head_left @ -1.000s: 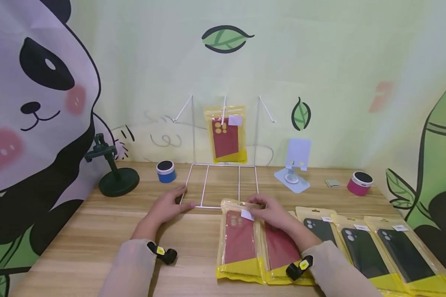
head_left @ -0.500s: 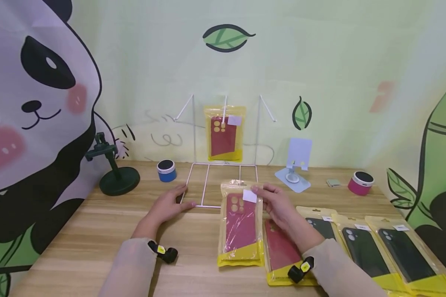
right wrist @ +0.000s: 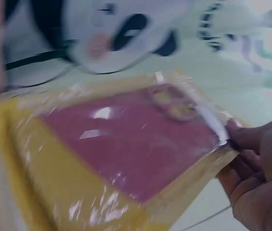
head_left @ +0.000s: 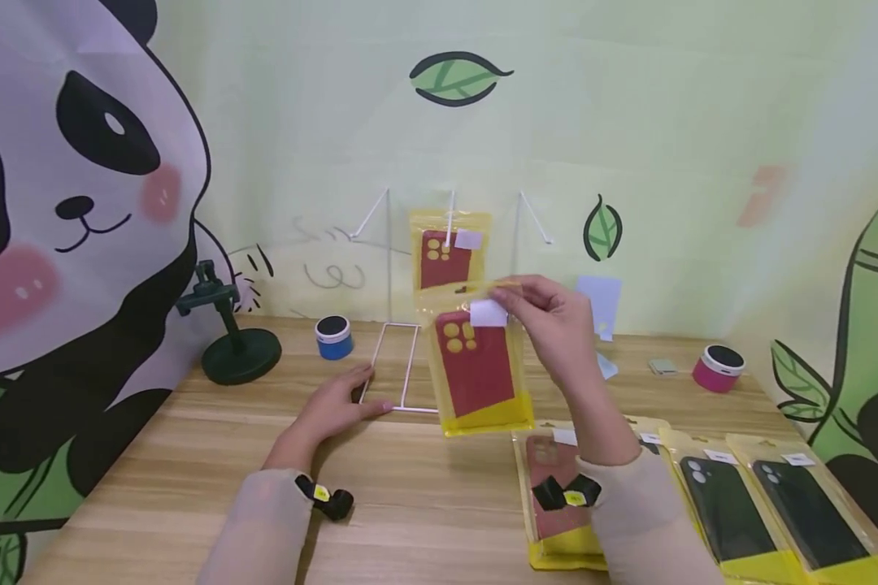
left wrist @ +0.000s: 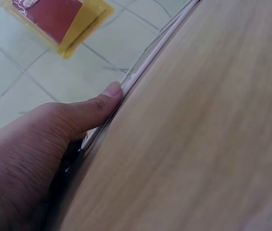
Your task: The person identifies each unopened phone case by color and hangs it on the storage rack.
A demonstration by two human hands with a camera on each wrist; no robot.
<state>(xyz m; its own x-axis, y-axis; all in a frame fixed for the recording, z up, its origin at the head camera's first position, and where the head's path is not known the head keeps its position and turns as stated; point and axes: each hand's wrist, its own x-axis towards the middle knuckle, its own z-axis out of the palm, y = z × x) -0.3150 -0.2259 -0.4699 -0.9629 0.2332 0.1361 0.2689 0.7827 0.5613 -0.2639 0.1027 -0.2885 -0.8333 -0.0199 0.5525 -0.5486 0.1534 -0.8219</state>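
My right hand [head_left: 556,329] pinches the top right edge of a clear-and-yellow bag with a red phone case [head_left: 478,366], by its white label. The bag hangs in the air, tilted slightly. In the right wrist view, thumb and fingers grip the bag's corner. My left hand [head_left: 329,414] holds the front left corner of a white wire display rack [head_left: 408,370]; its thumb lies on the front wire, and the other fingers are partly hidden. Another bagged red phone case [head_left: 439,275] hangs on the rack's middle hook, its lower part hidden behind the held bag.
Bagged red [head_left: 549,463] and black phone cases [head_left: 728,496] lie in a row at the front right. Behind stand a green stand [head_left: 240,356], a blue speaker [head_left: 334,337], a pale phone stand [head_left: 598,305] and a pink speaker [head_left: 719,368]. Side hooks [head_left: 536,218] jut forward.
My right hand has lifted the bagged red phone case off the table, up and toward the rack, uncovering another bagged red case. My left hand stays on the rack's corner.
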